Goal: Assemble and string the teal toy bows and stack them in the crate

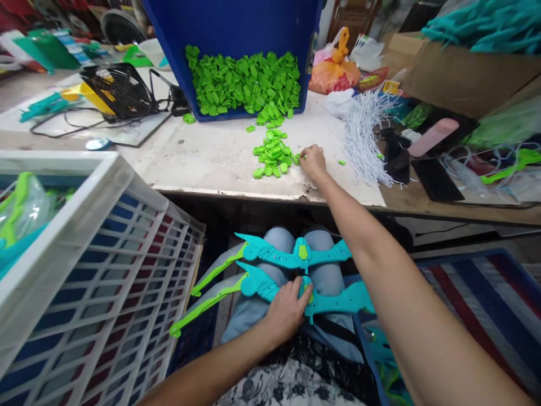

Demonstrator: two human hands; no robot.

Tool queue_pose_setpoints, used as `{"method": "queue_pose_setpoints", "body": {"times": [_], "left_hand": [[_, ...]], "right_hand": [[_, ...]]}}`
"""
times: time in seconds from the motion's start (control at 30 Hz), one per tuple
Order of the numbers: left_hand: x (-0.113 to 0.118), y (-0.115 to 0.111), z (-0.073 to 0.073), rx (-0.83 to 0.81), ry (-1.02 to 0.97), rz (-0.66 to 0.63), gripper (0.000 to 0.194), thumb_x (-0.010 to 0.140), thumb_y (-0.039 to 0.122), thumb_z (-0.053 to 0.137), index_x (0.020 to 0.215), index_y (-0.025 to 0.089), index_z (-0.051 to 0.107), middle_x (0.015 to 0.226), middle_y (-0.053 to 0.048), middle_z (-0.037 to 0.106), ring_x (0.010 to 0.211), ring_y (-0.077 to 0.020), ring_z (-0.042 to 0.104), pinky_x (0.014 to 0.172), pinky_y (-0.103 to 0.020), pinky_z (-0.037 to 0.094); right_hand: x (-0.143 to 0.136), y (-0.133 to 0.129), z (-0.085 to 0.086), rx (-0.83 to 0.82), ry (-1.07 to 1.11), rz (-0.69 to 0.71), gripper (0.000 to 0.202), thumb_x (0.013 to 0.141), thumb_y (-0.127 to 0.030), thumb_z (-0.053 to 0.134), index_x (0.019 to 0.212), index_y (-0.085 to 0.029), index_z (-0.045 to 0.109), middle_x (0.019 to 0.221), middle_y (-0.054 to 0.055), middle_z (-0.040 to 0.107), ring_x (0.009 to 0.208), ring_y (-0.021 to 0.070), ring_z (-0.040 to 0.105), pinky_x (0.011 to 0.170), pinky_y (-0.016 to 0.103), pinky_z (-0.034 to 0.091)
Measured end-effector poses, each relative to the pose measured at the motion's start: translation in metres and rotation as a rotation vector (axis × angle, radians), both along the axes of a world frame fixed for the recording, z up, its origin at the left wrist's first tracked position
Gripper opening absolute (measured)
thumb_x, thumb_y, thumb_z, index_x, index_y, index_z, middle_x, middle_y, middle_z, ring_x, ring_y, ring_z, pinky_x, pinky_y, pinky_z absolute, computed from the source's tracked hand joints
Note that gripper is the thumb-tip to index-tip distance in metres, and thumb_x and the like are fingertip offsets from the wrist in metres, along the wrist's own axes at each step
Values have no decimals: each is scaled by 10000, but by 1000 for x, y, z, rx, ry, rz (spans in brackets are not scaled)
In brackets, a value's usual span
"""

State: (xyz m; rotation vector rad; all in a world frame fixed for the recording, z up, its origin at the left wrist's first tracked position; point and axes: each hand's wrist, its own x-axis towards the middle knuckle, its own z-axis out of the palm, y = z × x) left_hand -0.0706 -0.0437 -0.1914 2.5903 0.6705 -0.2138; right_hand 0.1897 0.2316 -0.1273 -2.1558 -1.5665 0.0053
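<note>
Two turquoise toy bows lie across my lap, each with bright green limb parts at the left end. The farther bow (274,255) has a green piece (303,251) seated at its centre. My left hand (288,309) is closed on the middle of the nearer bow (333,303), fingertips and thumb around a green piece there. On the table, my right hand (313,163) pinches a small green plastic piece (297,158) at the right side of a loose pile (274,152). My right forearm hides part of both bows' right ends.
A tipped blue bin (249,22) of green pieces stands behind the pile. White strings (367,138) and a black phone (437,179) lie right. At left are a black fan (122,90) and a white crate (139,248). A cardboard box (456,79) holds turquoise parts.
</note>
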Motion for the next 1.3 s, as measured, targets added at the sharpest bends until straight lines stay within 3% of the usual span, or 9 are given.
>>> {"method": "queue_pose_setpoints", "body": {"times": [0.13, 0.23, 0.37, 0.43, 0.67, 0.87, 1.1, 1.2, 1.3], "left_hand": [[0, 12, 26, -118, -58, -23, 556, 793, 321, 576, 1307, 159, 436, 1281, -148, 507, 1085, -298, 525, 868, -397, 469], [2, 32, 36, -300, 2, 11, 363, 802, 405, 534, 1064, 163, 597, 948, -93, 649, 861, -254, 607, 732, -332, 480], [13, 63, 21, -735, 155, -26, 355, 768, 496, 555, 802, 153, 639, 685, -30, 621, 623, -173, 579, 558, -249, 410], [18, 73, 7, -926, 198, 2, 371, 755, 517, 569, 763, 152, 637, 654, -13, 611, 579, -151, 562, 532, -236, 396], [25, 78, -9, -1035, 154, 61, 408, 728, 559, 607, 672, 156, 627, 630, -23, 627, 588, -151, 565, 569, -241, 414], [25, 78, -12, -1274, 146, 136, 453, 684, 603, 652, 699, 150, 655, 595, -33, 620, 522, -147, 547, 556, -259, 425], [24, 76, -14, -1298, 117, 238, 430, 677, 558, 679, 711, 130, 653, 573, -14, 602, 454, -107, 480, 483, -238, 369], [24, 74, -17, -1340, 100, 259, 471, 646, 585, 689, 734, 125, 648, 594, -12, 610, 480, -113, 495, 499, -241, 379], [25, 73, -19, -1354, 87, 249, 517, 618, 616, 694, 737, 115, 642, 596, -17, 608, 507, -128, 511, 527, -257, 396]], "right_hand": [[14, -15, 15, 53, 56, 14, 196, 821, -179, 501, 947, -137, 645, 992, 112, 628, 956, 236, 548, 852, 357, 430], [35, -43, 38, -121, 115, 130, 207, 816, -210, 527, 955, -136, 661, 795, 55, 657, 734, 176, 600, 742, 302, 451], [63, -79, 56, -582, 165, 338, 202, 754, -267, 625, 894, -141, 696, 643, 18, 646, 555, 127, 579, 628, 251, 461], [69, -91, 55, -621, 163, 334, 228, 738, -271, 642, 925, -156, 705, 683, 24, 670, 596, 140, 600, 641, 253, 473], [43, -125, 25, -191, -119, -62, 404, 796, -468, 567, 1002, -144, 693, 951, 150, 664, 950, 310, 588, 834, 450, 453], [18, -143, 4, 25, -52, 70, 401, 835, -461, 523, 1004, -122, 655, 1080, 178, 599, 1104, 346, 488, 923, 501, 393], [-73, -310, -21, 28, 221, 511, 245, 865, -323, 548, 1070, -207, 617, 1107, 71, 653, 1055, 231, 564, 903, 416, 444], [-106, -372, -50, -78, 249, 454, 256, 883, -314, 532, 1108, -233, 622, 1178, 63, 638, 1118, 244, 544, 907, 446, 436], [-119, -392, -69, -147, 252, 353, 264, 888, -337, 517, 1119, -289, 634, 1203, 36, 627, 1188, 262, 503, 940, 496, 406]]}}
